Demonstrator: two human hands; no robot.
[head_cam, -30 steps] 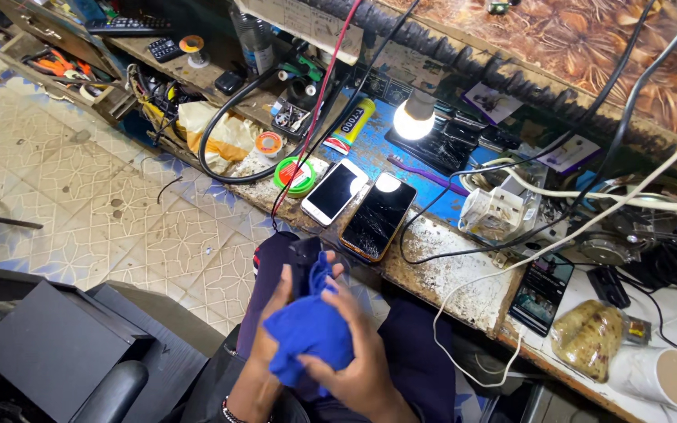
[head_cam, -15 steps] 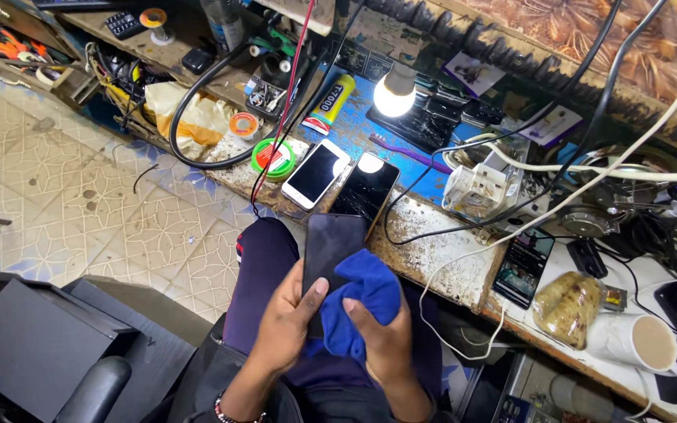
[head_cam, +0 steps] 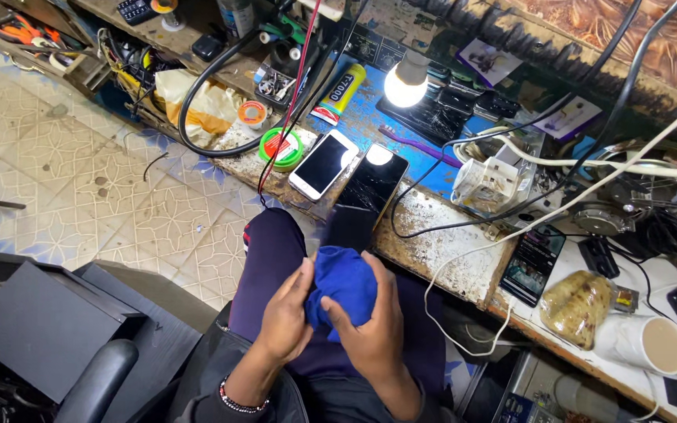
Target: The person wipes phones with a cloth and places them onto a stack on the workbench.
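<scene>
2 hands (head_cam: 331,313), blue cloth (head_cam: 346,286), dark phone (head_cam: 348,229)

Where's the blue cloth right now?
In the head view, low centre: the blue cloth is bunched between the left hand and right hand, over the lap, below the dark phone.

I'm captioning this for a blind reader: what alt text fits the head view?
Seen from above, a seated person's left hand and right hand press a blue cloth onto a dark phone over their lap. Ahead, a cluttered workbench holds a white phone, a black phone and a lit bulb.
</scene>
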